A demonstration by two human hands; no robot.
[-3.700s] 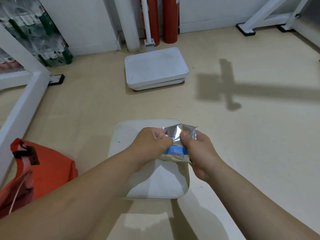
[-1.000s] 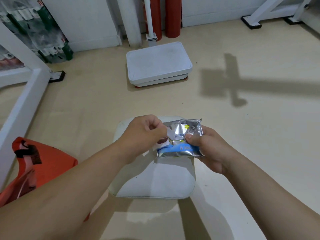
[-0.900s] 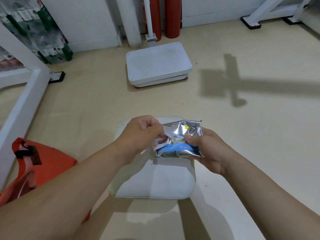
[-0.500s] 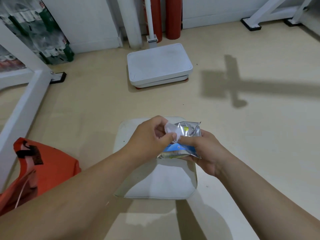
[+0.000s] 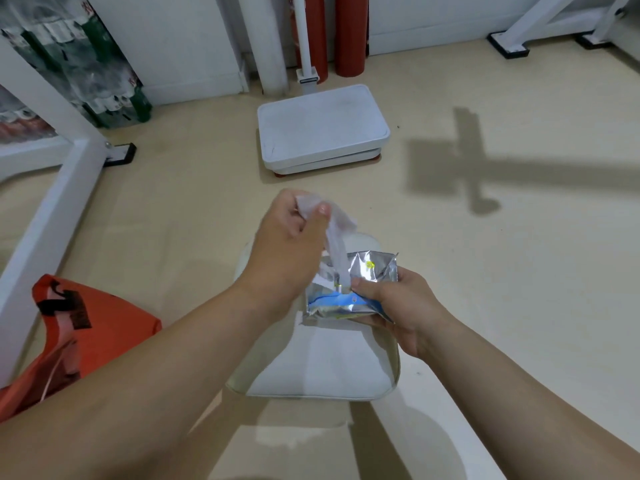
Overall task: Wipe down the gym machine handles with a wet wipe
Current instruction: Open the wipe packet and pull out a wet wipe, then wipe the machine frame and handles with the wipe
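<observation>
My right hand (image 5: 398, 306) grips a silver and blue wet wipe pack (image 5: 349, 292) from its right side, above a white padded seat (image 5: 322, 368). A white wet wipe (image 5: 334, 233) stretches up out of the pack's opening, pinched between the thumb and fingers of my left hand (image 5: 291, 244). Its lower end is still inside the pack. No machine handle shows in this view.
A white platform scale (image 5: 322, 128) stands on the beige floor ahead, its post in front of two red cylinders (image 5: 349, 32). An orange bag (image 5: 76, 337) lies at the lower left beside a white machine frame (image 5: 45, 216). More white frame legs (image 5: 519, 32) stand at the top right.
My left hand has risen away from the pack, drawing the wipe up out of the opening. The right hand keeps the pack in about the same place.
</observation>
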